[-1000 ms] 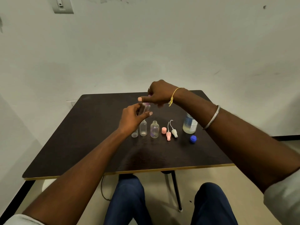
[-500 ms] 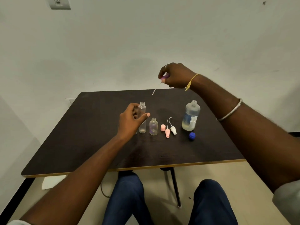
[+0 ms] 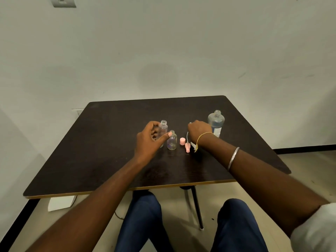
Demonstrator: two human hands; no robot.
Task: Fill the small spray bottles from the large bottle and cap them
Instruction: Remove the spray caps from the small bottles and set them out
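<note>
I note large bottle point(image 3: 216, 122) upright on tabletop point(image 3: 109, 142). Left of it: cap point(image 3: 182, 141), spray head point(image 3: 187, 147) lying close together. Further left: shorter small bottle point(image 3: 172, 140), taller small bottle point(image 3: 163, 127) behind-left.

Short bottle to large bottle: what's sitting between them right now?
In the head view, a pink cap and a pink spray head lie between the short bottle and large bottle, with the right hand above that stretch.

Clear plastic bottles point(image 3: 172, 140), matt table point(image 3: 112, 139)
</note>
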